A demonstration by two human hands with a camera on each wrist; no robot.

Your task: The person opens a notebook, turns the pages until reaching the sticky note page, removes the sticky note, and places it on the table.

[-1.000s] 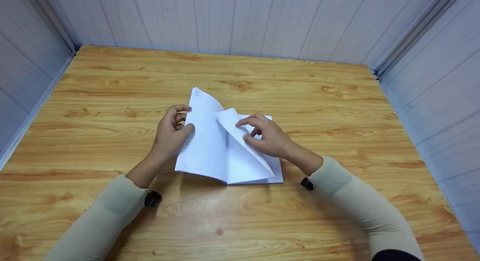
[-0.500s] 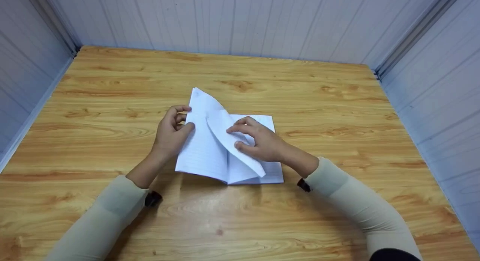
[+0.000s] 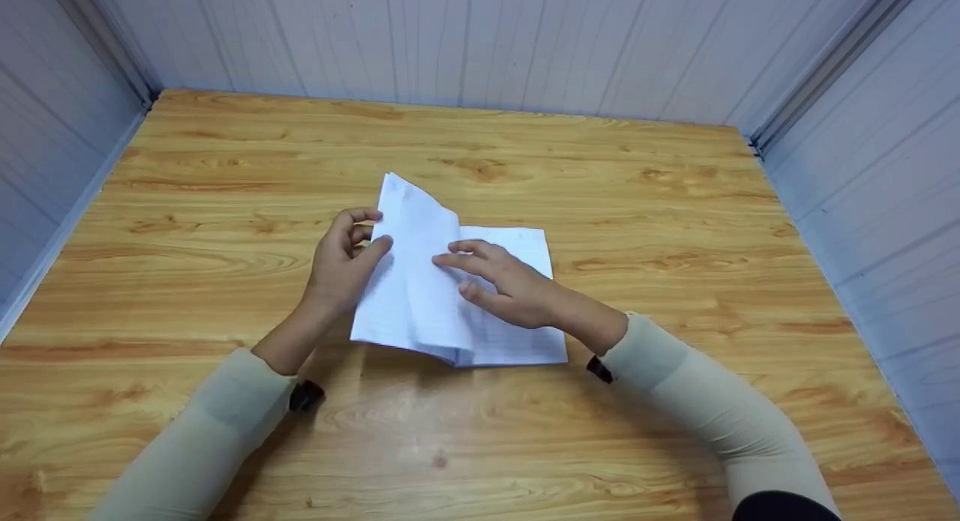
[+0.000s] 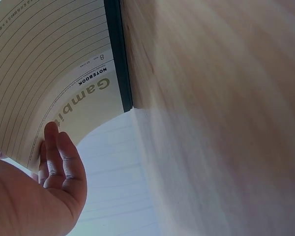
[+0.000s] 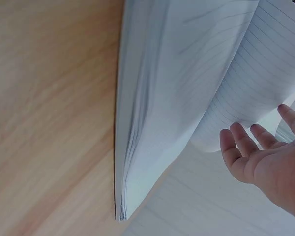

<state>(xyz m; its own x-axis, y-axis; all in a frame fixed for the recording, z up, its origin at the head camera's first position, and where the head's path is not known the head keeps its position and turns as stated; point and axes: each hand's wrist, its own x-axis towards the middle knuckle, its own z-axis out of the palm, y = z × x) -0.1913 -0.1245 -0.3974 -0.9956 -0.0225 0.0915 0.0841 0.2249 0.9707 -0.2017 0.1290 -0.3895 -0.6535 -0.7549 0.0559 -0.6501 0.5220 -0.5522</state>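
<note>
A lined notebook [image 3: 517,341] lies spread on the table, its left half lifted and curved. My left hand [image 3: 341,266] grips that half at its outer edge, thumb on the pages and fingers behind. In the left wrist view, the beige cover [image 4: 39,54] reads "NOTEBOOK" and "Gambi", the last letters partly hidden by fingers, with a dark spine strip [image 4: 119,54]. A page [image 3: 435,303] curves over toward the left half. My right hand [image 3: 517,288] touches it with fairly straight, spread fingers. In the right wrist view the lined page [image 5: 265,64] bends beside the fingertips [image 5: 236,129].
The wood-grain table [image 3: 480,438] extends around the notebook. Pale panelled walls [image 3: 495,41] enclose the back and both sides. A small dark device [image 3: 306,396] sits at the left cuff, and another [image 3: 600,369] at the right cuff.
The loose page has swung leftward from the right half onto the left half. My right hand has moved left with it, its fingers straightening. The left hand stays in place.
</note>
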